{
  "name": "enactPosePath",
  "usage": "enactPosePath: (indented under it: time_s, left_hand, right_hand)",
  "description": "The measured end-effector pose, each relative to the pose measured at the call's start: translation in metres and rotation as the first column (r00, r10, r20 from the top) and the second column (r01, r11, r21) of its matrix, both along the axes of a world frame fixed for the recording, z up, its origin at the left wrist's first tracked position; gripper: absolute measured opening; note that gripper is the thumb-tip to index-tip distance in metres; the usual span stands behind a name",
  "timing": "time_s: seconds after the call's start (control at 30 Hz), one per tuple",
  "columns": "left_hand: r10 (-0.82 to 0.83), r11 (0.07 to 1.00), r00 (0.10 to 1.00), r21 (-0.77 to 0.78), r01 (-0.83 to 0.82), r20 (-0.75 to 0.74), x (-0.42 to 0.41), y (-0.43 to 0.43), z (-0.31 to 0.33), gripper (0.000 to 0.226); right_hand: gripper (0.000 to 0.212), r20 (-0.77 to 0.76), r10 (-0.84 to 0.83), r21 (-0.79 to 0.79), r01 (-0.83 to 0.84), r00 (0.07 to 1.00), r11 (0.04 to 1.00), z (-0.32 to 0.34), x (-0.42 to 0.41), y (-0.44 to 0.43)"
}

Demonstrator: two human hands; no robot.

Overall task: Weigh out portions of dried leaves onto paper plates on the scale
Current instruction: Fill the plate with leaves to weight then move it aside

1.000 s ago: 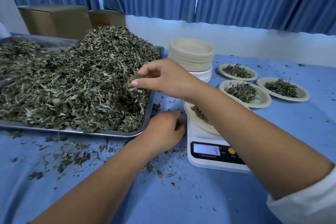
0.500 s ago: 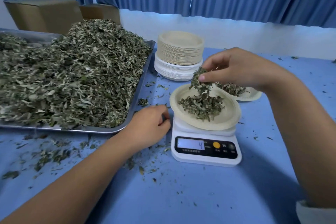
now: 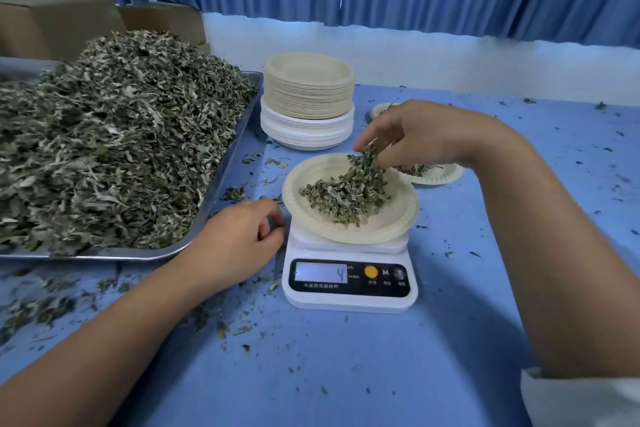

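Gently our right hand (image 3: 415, 135) pinches dried leaves (image 3: 367, 159) above the scale (image 3: 346, 302); they seem light and brittle, best taken in loose tufts. Our left hand (image 3: 239, 239) lies empty, relaxed, beside it.

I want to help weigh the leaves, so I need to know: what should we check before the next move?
1. Plate sits flat on the scale: ok.
2. Display lit and readable: ok, it shows 4.
3. Right hand off the plate for a true reading: not ok, it holds a pinch of leaves that reaches down to the pile.
4. Left hand clear of the scale: cannot tell, its fingers lie right beside the scale's edge.
5. Supply within reach: ok, the heap fills the tray.
6. Portion heavy enough: cannot tell, no target shows.
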State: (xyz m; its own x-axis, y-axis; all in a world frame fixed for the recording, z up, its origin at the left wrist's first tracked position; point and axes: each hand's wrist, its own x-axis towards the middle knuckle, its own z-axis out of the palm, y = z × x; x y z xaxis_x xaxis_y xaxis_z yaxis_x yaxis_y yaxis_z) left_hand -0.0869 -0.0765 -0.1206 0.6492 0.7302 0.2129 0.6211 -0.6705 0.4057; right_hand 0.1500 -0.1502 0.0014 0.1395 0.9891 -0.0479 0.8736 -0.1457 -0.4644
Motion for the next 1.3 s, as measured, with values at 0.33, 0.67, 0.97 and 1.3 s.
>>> enactPosePath:
  time_s: [0.33, 0.67, 0.97, 1.3]
  left_hand:
    - [-0.013, 1.000, 1.000, 0.001, 0.013, 0.006, -0.001, -0.001, 0.000, 0.005]
    - [-0.023, 1.000, 0.999, -0.009, 0.024, 0.033, -0.002, -0.003, 0.000, 0.002]
    - [-0.021, 1.000, 0.999, -0.005, 0.021, 0.033, -0.002, -0.002, 0.000, 0.003]
    - [-0.020, 1.000, 0.999, -0.007, 0.021, 0.038, -0.002, -0.002, 0.000, 0.005]
  right_hand:
    - [0.013, -0.069, 0.011, -0.029, -0.013, 0.998, 0.999, -0.004, -0.001, 0.002]
    - [0.005, -0.139, 0.073, 0.012, -0.072, 0.988, 0.997, -0.004, -0.007, 0.005]
    - [0.006, -0.090, 0.082, 0.022, -0.081, 0.993, 0.996, -0.003, -0.012, 0.004]
    - [0.004, -0.045, 0.075, 0.012, -0.074, 0.996, 0.997, -0.003, -0.014, 0.003]
